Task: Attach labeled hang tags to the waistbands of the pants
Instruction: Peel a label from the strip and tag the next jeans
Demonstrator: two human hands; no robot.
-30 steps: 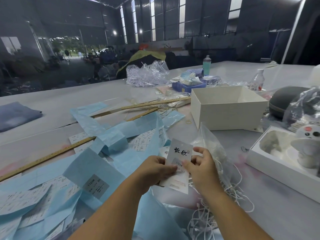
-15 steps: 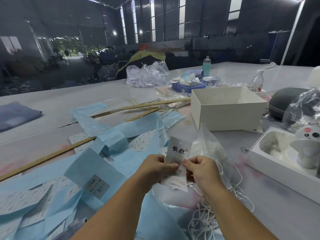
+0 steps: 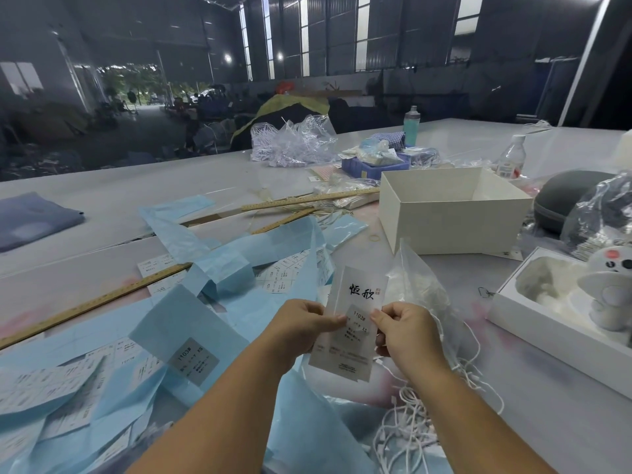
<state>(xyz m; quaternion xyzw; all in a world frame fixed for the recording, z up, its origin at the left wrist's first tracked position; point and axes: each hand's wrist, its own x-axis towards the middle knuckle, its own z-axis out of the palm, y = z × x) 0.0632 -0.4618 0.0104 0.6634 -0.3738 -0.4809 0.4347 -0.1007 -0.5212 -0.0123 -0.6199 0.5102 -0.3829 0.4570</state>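
Left hand and right hand each pinch side edge of one hang tag, thumbs beside grey size label. Tag now upright, label flatter than second ago: sticker pressing looks done. Tag hovers over table near edge. One loop-string pile, one open box, two rulers; no pants identifiable.

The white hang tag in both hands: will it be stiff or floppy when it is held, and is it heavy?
The hang tag probably is fairly stiff: pinched only at its edges by the left hand and right hand, it stands flat, not drooping. It seems light, since fingertips alone carry it. Its surface looks smooth, so it may slip somewhat.
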